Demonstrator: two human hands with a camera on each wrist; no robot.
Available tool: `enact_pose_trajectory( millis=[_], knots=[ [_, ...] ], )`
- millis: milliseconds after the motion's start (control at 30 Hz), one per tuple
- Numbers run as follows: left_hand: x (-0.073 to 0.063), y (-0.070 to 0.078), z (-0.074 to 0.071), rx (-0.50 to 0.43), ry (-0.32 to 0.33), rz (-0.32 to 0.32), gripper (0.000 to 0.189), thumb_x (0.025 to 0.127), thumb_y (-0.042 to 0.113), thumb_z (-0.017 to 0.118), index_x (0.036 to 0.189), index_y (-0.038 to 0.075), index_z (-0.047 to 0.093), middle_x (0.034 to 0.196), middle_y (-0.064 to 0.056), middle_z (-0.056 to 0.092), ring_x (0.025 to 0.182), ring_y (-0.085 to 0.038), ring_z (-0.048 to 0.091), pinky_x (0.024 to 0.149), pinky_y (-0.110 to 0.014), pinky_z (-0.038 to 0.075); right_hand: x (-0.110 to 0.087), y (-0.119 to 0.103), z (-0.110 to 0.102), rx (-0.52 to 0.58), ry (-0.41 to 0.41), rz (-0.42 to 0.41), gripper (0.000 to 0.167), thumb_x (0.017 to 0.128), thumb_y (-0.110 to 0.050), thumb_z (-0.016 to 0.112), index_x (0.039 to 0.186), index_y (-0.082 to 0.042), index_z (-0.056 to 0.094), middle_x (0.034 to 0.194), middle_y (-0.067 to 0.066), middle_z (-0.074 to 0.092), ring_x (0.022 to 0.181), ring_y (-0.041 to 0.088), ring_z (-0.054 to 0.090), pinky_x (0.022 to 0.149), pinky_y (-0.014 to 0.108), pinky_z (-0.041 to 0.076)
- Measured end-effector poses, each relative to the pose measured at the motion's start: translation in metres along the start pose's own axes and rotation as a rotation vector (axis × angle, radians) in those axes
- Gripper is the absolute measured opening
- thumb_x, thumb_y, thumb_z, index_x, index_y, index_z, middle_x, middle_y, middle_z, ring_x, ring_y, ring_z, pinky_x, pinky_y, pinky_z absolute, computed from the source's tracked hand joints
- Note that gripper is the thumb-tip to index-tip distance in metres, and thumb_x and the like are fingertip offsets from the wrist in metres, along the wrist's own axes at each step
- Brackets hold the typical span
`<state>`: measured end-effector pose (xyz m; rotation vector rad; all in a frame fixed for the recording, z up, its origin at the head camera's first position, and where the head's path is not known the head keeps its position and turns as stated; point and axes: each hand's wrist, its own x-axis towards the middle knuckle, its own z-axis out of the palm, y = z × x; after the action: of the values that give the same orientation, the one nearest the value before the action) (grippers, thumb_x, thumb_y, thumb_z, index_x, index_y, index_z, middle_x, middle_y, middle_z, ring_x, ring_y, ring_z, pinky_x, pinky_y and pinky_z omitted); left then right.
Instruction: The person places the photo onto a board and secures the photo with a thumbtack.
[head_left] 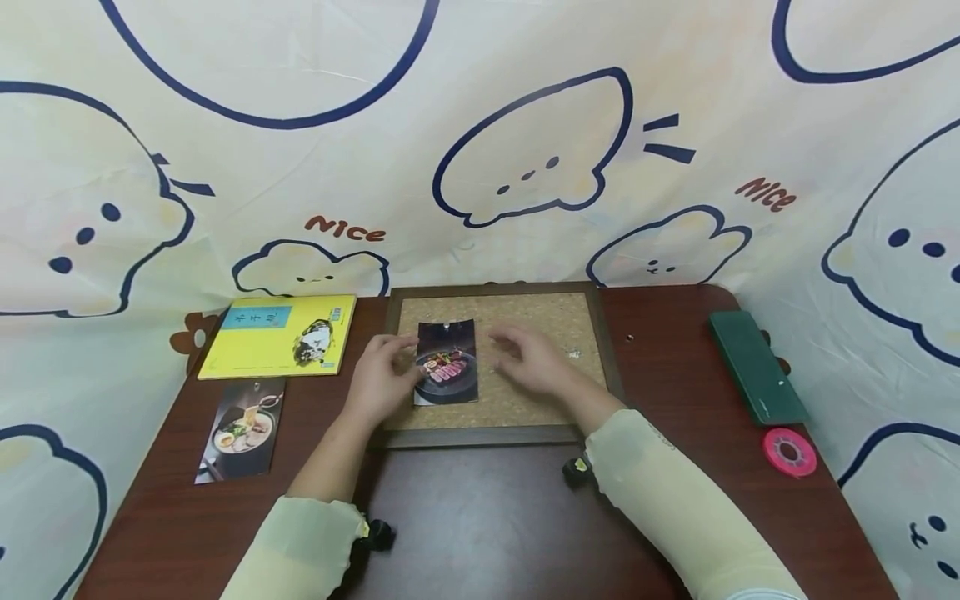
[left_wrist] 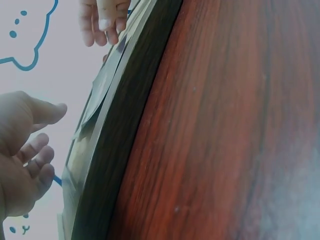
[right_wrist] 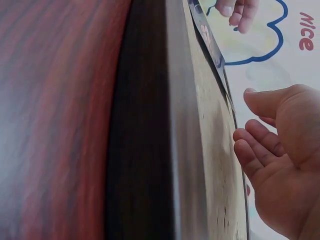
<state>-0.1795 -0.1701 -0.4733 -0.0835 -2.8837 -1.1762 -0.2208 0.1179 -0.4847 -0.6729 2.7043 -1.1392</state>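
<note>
On a framed cork board lies a photo card of sliced meat on a dark plate, with a small shiny pushpin at its top edge. My left hand hovers at the card's left edge, thumb and fingers spread apart in the left wrist view. Over the cork to the right of the card is my right hand, its fingers loosely bent and holding nothing. The right wrist view shows its thumb apart from the fingers. Seen side-on there, the card stands slightly off the cork.
A yellow book lies at the back left, with a noodle-bowl photo card just in front. Small clear pins sit on the cork's right side. At the right edge are a green box and a pink ring-shaped spool.
</note>
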Motion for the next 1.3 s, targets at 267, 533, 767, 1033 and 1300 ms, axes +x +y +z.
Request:
enact_pose_trajectory(
  millis=[267, 533, 767, 1033, 1300],
  knots=[
    [-0.008, -0.003, -0.010, 0.007, 0.021, 0.061, 0.046, 0.090, 0.022, 0.081, 0.134, 0.014, 0.069, 0.132, -0.013, 0.056, 0.118, -0.034, 0.057, 0.098, -0.055, 0.047, -0.019, 0.009, -0.011, -0.003, 0.044, 0.007, 0.051, 0.097, -0.021, 0.074, 0.144, -0.008, 0.059, 0.144, 0.009, 0.061, 0.131, 0.028, 0.058, 0.112, 0.046, 0.043],
    [-0.014, -0.008, -0.019, 0.021, 0.003, 0.041, 0.047, 0.093, 0.024, 0.079, 0.136, 0.012, 0.067, 0.138, -0.013, 0.053, 0.126, -0.035, 0.053, 0.103, -0.057, 0.045, -0.038, 0.016, -0.027, 0.005, 0.066, 0.021, 0.048, 0.098, -0.019, 0.073, 0.143, -0.009, 0.060, 0.141, 0.009, 0.061, 0.130, 0.030, 0.057, 0.110, 0.049, 0.044],
    [-0.020, -0.015, -0.025, 0.052, 0.006, 0.048, 0.048, 0.093, 0.026, 0.079, 0.136, 0.008, 0.067, 0.141, -0.016, 0.052, 0.131, -0.038, 0.050, 0.107, -0.059, 0.041, -0.056, 0.030, -0.040, -0.061, 0.140, 0.007, 0.044, 0.097, -0.020, 0.076, 0.138, -0.011, 0.065, 0.139, 0.007, 0.063, 0.126, 0.029, 0.058, 0.104, 0.050, 0.048],
    [-0.024, -0.027, -0.033, 0.071, 0.007, 0.049, 0.045, 0.094, 0.023, 0.077, 0.135, 0.005, 0.066, 0.145, -0.018, 0.051, 0.134, -0.040, 0.049, 0.109, -0.061, 0.039, -0.074, 0.048, -0.053, -0.116, 0.214, -0.016, 0.038, 0.096, -0.019, 0.076, 0.131, -0.009, 0.069, 0.138, 0.011, 0.059, 0.124, 0.033, 0.051, 0.095, 0.054, 0.048],
    [-0.031, -0.033, -0.045, 0.084, 0.005, 0.023, 0.047, 0.095, 0.025, 0.075, 0.137, 0.006, 0.064, 0.148, -0.020, 0.048, 0.136, -0.043, 0.046, 0.109, -0.064, 0.038, -0.086, 0.062, -0.070, -0.132, 0.215, 0.026, 0.041, 0.097, -0.022, 0.075, 0.134, -0.006, 0.067, 0.141, 0.014, 0.056, 0.130, 0.038, 0.047, 0.101, 0.059, 0.043]
  ],
)
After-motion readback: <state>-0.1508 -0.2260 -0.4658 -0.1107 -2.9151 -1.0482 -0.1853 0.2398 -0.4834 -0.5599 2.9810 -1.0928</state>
